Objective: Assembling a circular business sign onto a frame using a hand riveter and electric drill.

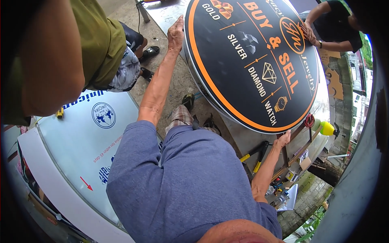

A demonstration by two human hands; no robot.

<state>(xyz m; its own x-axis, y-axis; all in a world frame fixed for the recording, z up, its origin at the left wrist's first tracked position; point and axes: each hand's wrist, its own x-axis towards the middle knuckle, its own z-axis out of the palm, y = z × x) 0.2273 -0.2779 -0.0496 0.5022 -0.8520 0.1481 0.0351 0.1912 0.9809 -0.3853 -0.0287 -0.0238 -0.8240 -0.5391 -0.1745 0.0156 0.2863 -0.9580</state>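
A large round sign (227,69), black with an orange ring and printed lettering and pictures, takes up the upper right. Its left rim is gripped by my left hand (175,35), fingers closed at the edge. My right hand (282,139) holds the near lower rim, with the fingertips partly hidden under it. The sign lies face up and tilted slightly, above a pale worktable (239,135). At its far right edge, a co-worker's hands (310,34) rest on its face.
A person in an olive shirt (99,40) stands at my left. Below them lies a film-covered panel (73,133) with a white curved frame. Yellow-and-black bolt-cutter-like handles (256,158), a yellow-green spray bottle (327,128) and a red wire coil (309,120) are near my right arm.
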